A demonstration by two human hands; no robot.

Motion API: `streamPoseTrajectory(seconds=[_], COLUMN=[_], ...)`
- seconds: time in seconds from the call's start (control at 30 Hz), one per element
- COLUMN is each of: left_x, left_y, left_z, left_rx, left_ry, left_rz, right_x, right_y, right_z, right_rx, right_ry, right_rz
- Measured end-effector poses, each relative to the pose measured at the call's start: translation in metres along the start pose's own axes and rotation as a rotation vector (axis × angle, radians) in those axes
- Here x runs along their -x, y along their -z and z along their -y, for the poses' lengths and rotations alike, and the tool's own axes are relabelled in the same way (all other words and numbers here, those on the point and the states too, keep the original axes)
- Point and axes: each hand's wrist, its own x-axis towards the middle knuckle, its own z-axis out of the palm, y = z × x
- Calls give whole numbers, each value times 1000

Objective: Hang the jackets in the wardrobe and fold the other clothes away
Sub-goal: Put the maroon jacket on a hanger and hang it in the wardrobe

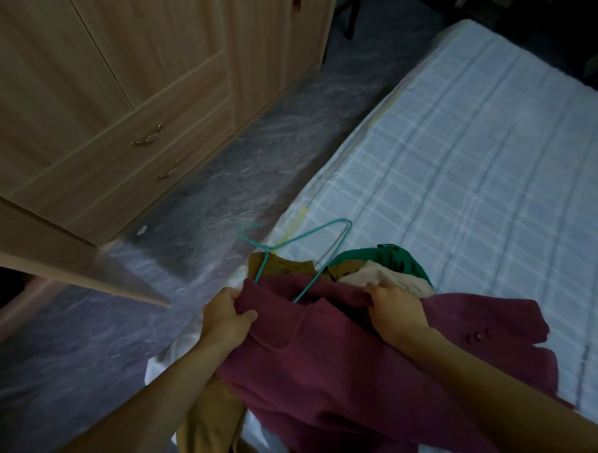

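A maroon jacket lies over the near corner of the bed. My left hand grips its upper left edge and my right hand grips its upper right edge. A teal wire hanger pokes out from the jacket's neck, its hook over the bed edge. Under the jacket lie a tan garment, a green garment and a pale pink garment. More tan cloth hangs down off the bed. The wooden wardrobe stands at the left, one door swung open.
The bed has a pale checked cover and fills the right side. The floor between bed and wardrobe is covered in crinkled plastic sheeting. The wardrobe has two drawers with metal handles. Dark furniture legs stand at the far end.
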Motion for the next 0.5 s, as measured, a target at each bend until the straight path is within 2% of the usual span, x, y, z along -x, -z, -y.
streamPoseTrajectory(seconds=[0.3,0.5], left_x=[23,50], left_y=[12,20], left_z=[-24,-50], left_rx=[163,242], left_ry=[-271,-468], left_rz=[-89,-150], right_x=[-2,-4], right_y=[52,97], right_z=[-45,-72], right_rx=[-324,-497], right_ry=[-180,-173], right_rz=[-183,-356])
